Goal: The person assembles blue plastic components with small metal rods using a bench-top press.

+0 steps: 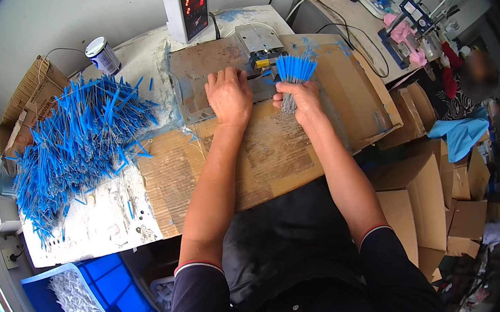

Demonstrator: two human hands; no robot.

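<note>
My right hand (301, 99) is closed round an upright bundle of thin wire pieces with blue ends (295, 69). The blue ends fan out above my fingers, and the grey wires hang below. Left of it, my left hand (230, 96) rests over the brown, worn work surface (194, 79) with its fingers curled under. Whatever those fingers hold, if anything, is hidden. Just beyond both hands sits a small metal device (259, 39) with a yellow part at its front, close to the bundle. A large heap of the same blue-ended wire pieces (80, 130) covers the table's left side.
A white box with a red digital display (187, 10) stands at the back, with a white-and-blue can (102, 55) left of it. Flattened cardboard (274, 159) covers the front. A blue bin (118, 286) is below left. Open cartons (411, 199) and another person (464, 88) are at right.
</note>
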